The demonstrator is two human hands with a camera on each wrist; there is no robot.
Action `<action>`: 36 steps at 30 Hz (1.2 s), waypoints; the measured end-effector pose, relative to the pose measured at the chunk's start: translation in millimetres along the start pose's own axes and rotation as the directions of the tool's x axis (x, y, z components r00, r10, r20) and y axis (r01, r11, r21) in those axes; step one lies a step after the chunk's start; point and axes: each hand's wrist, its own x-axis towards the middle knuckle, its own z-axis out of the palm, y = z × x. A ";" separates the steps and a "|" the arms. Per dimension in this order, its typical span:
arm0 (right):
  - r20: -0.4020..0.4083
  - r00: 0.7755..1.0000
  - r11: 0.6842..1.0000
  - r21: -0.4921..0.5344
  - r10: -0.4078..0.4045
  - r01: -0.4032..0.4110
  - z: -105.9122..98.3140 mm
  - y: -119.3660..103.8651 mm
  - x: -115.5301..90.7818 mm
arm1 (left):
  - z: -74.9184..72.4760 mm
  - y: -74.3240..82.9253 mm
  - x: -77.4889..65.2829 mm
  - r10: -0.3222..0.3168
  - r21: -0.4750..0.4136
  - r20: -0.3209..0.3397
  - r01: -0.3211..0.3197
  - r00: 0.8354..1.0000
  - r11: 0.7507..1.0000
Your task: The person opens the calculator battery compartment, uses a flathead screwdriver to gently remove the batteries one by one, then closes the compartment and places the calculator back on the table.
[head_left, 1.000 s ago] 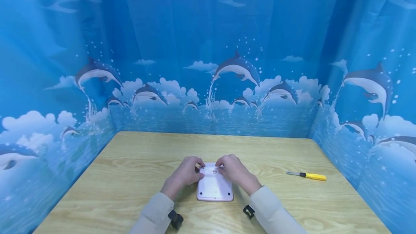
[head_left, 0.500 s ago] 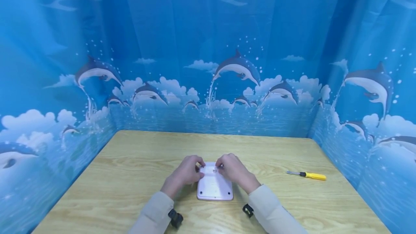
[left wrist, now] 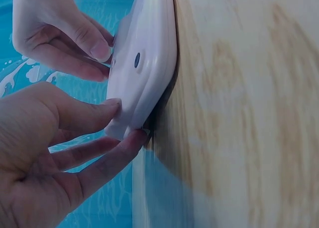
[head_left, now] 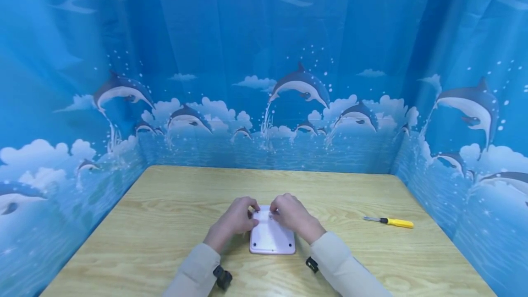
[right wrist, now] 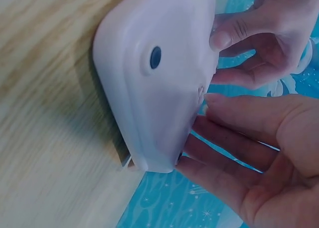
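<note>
A pale pink, flat device [head_left: 272, 237], shaped like a desk calculator, lies back side up on the table with dark round feet at its near corners. My left hand [head_left: 235, 218] grips its far left corner, thumb on the back and fingers at the edge, as the left wrist view shows. At the far right part, my right hand [head_left: 294, 217] holds it with bent fingers. In the right wrist view the right thumb [right wrist: 239, 111] is beside a small raised catch [right wrist: 201, 94] on the back, while other fingers reach the edge. The device's front is hidden.
A screwdriver [head_left: 389, 222] with a yellow handle lies on the wooden table [head_left: 185, 187] to the right, its tip pointing left. Blue curtains [head_left: 264, 58] printed with dolphins enclose the table at the back and both sides.
My right hand has shifted slightly left over the device's far part, its fingertips now nearer the middle. The left hand keeps its place, and the screwdriver has not moved.
</note>
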 end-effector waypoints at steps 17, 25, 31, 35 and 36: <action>-0.017 0.999 0.993 -0.110 -0.044 0.042 5.2 -5.3 6.2 | -0.8 2.4 1.0 -0.016 0.038 -0.007 0.016 1.000 0.999; -0.029 0.998 0.984 -0.169 -0.059 0.053 8.7 -5.8 7.2 | -0.7 0.2 0.9 0.024 0.044 -0.020 -0.023 0.999 0.999; -0.026 0.996 0.974 -0.213 -0.085 0.077 10.7 -6.1 7.6 | -0.2 -0.4 0.4 0.030 0.029 -0.022 -0.029 0.999 0.999; -0.014 0.997 0.973 -0.220 -0.081 0.076 10.9 -7.0 6.8 | 0.8 -0.6 1.0 0.009 0.020 -0.013 -0.008 1.000 1.000; -0.014 0.996 0.972 -0.223 -0.083 0.078 11.2 -7.0 6.8 | 1.0 -0.7 1.1 0.003 0.017 -0.011 -0.003 1.000 1.000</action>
